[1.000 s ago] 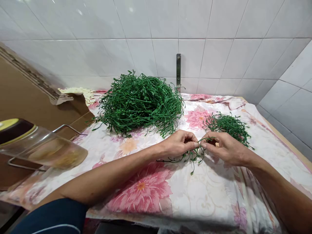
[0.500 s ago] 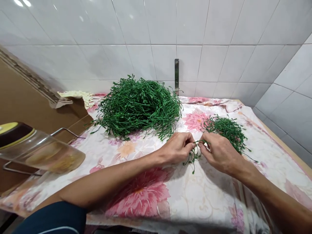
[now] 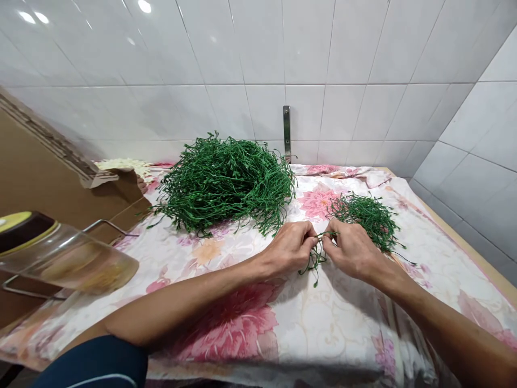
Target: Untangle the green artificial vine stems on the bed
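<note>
Thin green plastic-looking stems with small bud-like tips hang between my two hands. My left hand pinches them between thumb and forefinger. Close beside it, the thumb and forefinger of my right hand are closed on the same stems. Behind the left hand rises a large heap of green stems. A smaller pile of green stems lies just beyond the right hand, which covers part of it. How the stems join between the fingertips is too small to make out.
A floral cloth covers the table. At the left, a clear jar with a dark and yellow lid lies tilted by a metal rod, near a cardboard box. Pale pieces lie behind the box. A tiled wall with a metal bracket stands behind.
The view has shifted slightly, so everything sits a little further left in the picture. Both hands keep nearly the same pinch on the green stems.
</note>
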`<state>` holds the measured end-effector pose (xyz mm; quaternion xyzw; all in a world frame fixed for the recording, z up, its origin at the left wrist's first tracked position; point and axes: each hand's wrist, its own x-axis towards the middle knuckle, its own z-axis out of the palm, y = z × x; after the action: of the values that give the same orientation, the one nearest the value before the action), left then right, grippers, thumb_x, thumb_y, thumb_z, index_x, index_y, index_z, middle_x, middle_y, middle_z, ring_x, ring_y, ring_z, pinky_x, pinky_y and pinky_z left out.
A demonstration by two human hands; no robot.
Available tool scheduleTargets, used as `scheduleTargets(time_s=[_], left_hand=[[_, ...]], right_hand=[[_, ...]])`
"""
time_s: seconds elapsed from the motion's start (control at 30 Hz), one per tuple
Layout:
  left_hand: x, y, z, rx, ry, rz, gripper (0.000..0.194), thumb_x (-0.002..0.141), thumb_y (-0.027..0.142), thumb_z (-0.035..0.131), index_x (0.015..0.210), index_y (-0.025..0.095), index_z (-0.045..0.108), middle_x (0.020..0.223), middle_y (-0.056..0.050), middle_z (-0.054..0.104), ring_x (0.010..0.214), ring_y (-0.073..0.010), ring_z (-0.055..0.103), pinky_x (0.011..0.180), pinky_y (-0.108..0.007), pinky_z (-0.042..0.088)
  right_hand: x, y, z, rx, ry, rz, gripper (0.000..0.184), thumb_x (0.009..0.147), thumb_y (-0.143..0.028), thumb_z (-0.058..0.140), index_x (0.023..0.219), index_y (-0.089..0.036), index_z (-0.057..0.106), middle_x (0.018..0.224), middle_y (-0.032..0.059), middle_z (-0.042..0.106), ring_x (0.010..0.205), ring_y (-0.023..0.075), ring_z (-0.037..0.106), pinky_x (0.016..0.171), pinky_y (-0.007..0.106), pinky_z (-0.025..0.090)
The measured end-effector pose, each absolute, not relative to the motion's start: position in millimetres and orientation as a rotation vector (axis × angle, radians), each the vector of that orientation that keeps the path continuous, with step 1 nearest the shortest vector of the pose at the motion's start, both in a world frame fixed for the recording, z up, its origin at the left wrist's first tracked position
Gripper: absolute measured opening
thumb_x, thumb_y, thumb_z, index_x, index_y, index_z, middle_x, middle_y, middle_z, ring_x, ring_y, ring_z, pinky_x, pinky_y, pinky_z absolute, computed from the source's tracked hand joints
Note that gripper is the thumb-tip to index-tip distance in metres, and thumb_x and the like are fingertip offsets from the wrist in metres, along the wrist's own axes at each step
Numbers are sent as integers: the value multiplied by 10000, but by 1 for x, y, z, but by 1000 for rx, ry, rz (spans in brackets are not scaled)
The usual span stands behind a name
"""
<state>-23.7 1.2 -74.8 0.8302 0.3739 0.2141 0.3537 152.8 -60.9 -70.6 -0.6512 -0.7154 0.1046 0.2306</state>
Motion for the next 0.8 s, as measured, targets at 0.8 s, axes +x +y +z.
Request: scheduleTargets(time_s=[0.8], left_hand=[[-28,21,-89,1962,826,536,259,860,378,591,817,137,674,656,19,565,603,-113,469,565,-229,329]], right_hand=[[169,-47,-76,-1600,-1963,588,269,912,-360,531,742,-173,623,621,-13,559,572,128,447,546,254,314]])
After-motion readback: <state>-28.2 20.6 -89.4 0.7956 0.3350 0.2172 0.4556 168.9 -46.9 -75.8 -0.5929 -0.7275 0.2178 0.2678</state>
